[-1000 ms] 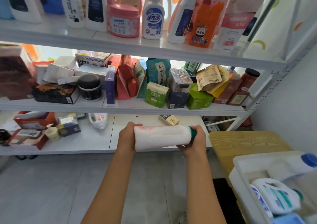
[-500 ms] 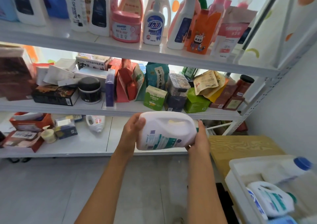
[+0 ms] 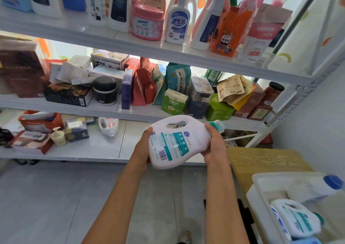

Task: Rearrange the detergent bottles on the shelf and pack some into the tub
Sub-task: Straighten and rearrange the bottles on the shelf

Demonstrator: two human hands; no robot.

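I hold a white detergent jug [image 3: 177, 141] with a teal label and teal cap sideways in front of the shelves, label facing me. My left hand [image 3: 144, 146] grips its base end. My right hand [image 3: 214, 144] grips its neck end, just below the cap. A white tub [image 3: 261, 182] sits at the lower right and holds a similar white jug [image 3: 296, 217] and a blue-capped bottle [image 3: 315, 187]. Several detergent bottles, among them a white pump bottle [image 3: 177, 22] and a pink jar [image 3: 147, 22], stand on the top shelf [image 3: 112, 38].
The middle shelf [image 3: 104, 109] is packed with boxes, pouches and jars. On the bottom shelf [image 3: 104, 150] lie a tipped white bottle [image 3: 108, 127] and small boxes. A wooden stool or table [image 3: 261, 161] stands under the tub. Grey floor lies below me.
Both hands have turned the jug from edge-on to label-up and lifted it a little toward the shelves. The view has tilted upward slightly.
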